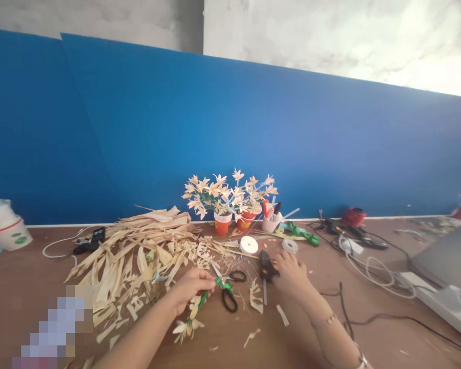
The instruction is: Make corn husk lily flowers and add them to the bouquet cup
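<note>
My left hand [194,288] is closed on the green stem [204,297] of a flower, whose pale petals [188,328] hang below the fingers. Just right of it lie scissors [229,300] with black handles. My right hand [290,271] reaches over the table beside a black glue gun [267,265]; its fingers are partly spread, and the fingertips near the tool are hard to make out. A white tape roll [249,245] and a clear tape roll [290,246] lie beyond the hands. Two red cups [222,225] hold pale flowers at the back.
Dried husks [138,251] are heaped at the left, with scraps around them. A pen cup [270,223] and green-wrapped stems [311,238] are at the back. Cables and a white power strip [438,307] lie right. Paper cups [11,233] stand far left.
</note>
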The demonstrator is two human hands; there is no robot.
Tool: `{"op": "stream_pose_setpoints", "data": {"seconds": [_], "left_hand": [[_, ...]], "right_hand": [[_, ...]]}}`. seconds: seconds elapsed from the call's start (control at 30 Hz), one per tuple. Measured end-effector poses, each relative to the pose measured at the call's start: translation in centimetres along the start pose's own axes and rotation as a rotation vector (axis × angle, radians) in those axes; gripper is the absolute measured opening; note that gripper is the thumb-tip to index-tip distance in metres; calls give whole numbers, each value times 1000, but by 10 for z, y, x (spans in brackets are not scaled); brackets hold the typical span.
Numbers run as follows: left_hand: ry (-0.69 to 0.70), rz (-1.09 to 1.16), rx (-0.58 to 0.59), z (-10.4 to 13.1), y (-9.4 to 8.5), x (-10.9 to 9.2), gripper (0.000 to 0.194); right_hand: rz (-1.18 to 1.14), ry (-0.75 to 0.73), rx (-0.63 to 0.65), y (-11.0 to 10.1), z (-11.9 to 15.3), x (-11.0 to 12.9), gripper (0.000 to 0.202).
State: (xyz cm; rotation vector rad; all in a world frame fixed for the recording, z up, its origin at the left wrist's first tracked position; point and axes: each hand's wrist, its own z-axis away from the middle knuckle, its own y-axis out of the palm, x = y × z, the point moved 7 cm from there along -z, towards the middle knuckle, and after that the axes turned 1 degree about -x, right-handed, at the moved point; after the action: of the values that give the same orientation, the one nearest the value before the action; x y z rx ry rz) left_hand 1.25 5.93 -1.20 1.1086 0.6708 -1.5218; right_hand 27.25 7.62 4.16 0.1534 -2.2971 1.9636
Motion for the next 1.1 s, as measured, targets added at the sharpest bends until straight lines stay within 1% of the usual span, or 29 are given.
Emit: {"op": "stream_pose_setpoints", "data": {"seconds": [0.03, 0.1, 0.13, 0.17, 0.2, 0.23, 0.3, 0.37, 0.47, 0.57, 0.67, 0.77, 0.83, 0.9, 1.0, 1.1], "left_hand": [[-3, 1, -1, 0, 0, 0, 21], [0, 2, -1, 0, 0, 0, 20], [7, 4, 2, 0, 1, -1, 20], [16, 8, 7, 1, 1, -3, 19], [21, 14, 13, 1, 2, -4, 19], [21, 19, 23, 1, 3, -5, 19], [19, 27, 46, 1, 5, -6, 19], [23, 32, 64, 1, 7, -6, 19], [25, 29, 55, -2, 7, -2, 19], [45, -29, 5, -5, 4, 3, 15], [92, -179, -26, -6, 6, 2, 8], [212, -445, -101, 0, 7, -11, 6], [332, -661, -174, 8, 9, -25, 7], [443, -845, -205, 18, 14, -37, 12], [647, -1143, -243, 32, 26, -50, 19], [862, -1430, -282, 42, 40, -54, 22]], "right_hand": [[-81, -18, -23, -5, 2, 11, 31], [-349, -127, 39, -6, 10, 43, 25], [-460, -168, 86, -3, 16, 60, 22], [-525, -220, 102, -2, 22, 77, 21], [-545, -292, 73, -2, 28, 94, 20], [-533, -339, 10, -3, 34, 106, 21], [-448, -377, -102, -1, 43, 122, 22], [-371, -431, -193, 0, 50, 130, 17], [-272, -537, -288, -3, 57, 133, 11], [-165, -653, -299, -7, 61, 134, 13], [-138, -812, -280, -9, 65, 138, 14], [-205, -909, -285, -11, 64, 140, 19], [-258, -894, -288, -12, 60, 141, 20], [-292, -815, -265, -10, 53, 140, 19], [-372, -626, -186, -5, 41, 138, 17], [-485, -438, -88, -1, 29, 135, 14]]}}
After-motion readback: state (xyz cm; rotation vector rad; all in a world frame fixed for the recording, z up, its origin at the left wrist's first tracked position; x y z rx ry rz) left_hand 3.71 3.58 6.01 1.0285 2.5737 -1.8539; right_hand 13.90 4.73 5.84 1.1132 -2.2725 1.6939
